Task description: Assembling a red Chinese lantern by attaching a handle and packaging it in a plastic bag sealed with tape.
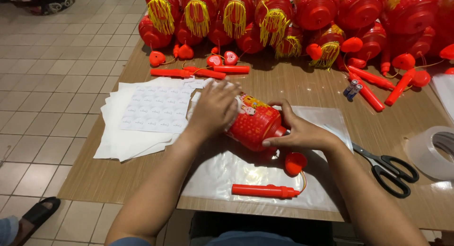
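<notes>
A red plastic lantern [254,124] with a printed picture lies on its side on a clear plastic bag [222,172] in the middle of the wooden table [118,170]. My left hand [213,110] presses over its left end, covering it. My right hand [298,132] grips its right end. A red heart-shaped cap [295,163] hangs from it on a thin wire that leads to a red stick handle [265,191] lying on the bag just in front.
White sticker sheets [153,109] lie stacked at the left. Several red lanterns with yellow tassels [265,19] pile up along the far edge, with loose red handles [378,85] and two batteries [353,89]. Black scissors [388,169] and a tape roll [432,151] sit at the right. A sandalled foot [33,217] shows at the lower left.
</notes>
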